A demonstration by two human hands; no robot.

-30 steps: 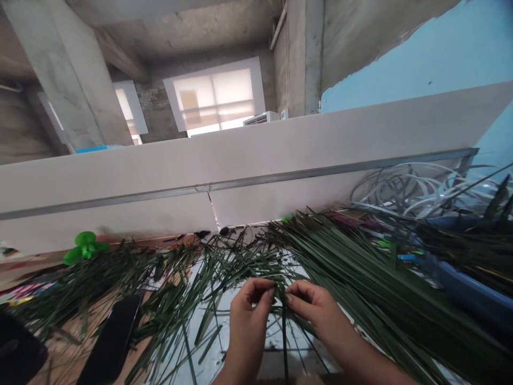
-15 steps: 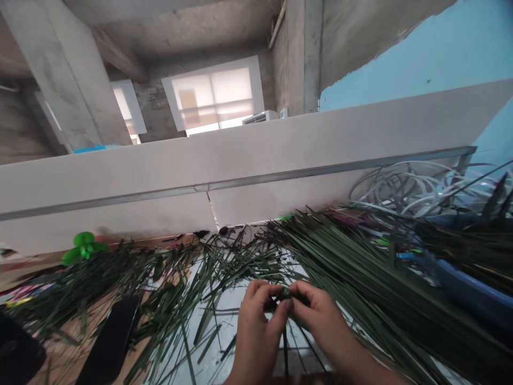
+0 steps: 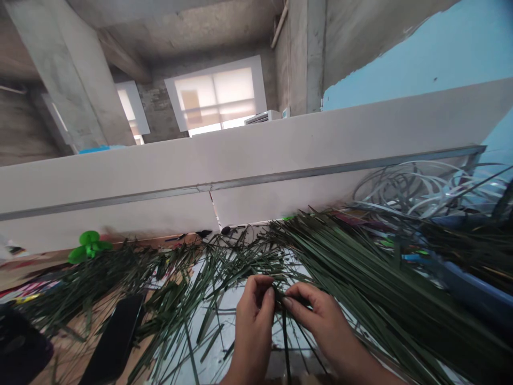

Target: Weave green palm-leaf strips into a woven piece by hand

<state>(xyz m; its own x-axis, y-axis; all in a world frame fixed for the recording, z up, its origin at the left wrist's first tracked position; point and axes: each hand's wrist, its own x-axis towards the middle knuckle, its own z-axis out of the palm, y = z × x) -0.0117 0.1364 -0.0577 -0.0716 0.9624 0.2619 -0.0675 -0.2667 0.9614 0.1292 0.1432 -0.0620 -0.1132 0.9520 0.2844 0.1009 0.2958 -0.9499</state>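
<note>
Near the bottom middle, my left hand (image 3: pixel 256 307) pinches narrow dark green leaf strips (image 3: pixel 285 342) between thumb and curled fingers. Just to its right, my right hand (image 3: pixel 315 307) pinches the same strips with thumb and forefinger. A small gap lies between the two hands. Several strip ends hang down from there toward me. How the strips cross between the fingertips is too small and dark to tell. Loose cut leaf pieces (image 3: pixel 208 321) lie to the left of my hands, and a thick bundle of long green leaves (image 3: pixel 360 278) lies to the right.
A dark phone (image 3: pixel 116 337) lies at the left, with a dark rounded object (image 3: pixel 24 342) beyond it. A green three-lobed item (image 3: pixel 88 247) stands by the white partition (image 3: pixel 256 144). At the right are a blue tub (image 3: pixel 473 278) of leaves and coiled pale bands (image 3: pixel 417 187).
My hands have drawn slightly apart at the fingertips. The left thumb has turned upward against its fingers, and the right fingertips sit a little lower. The view has shifted slightly.
</note>
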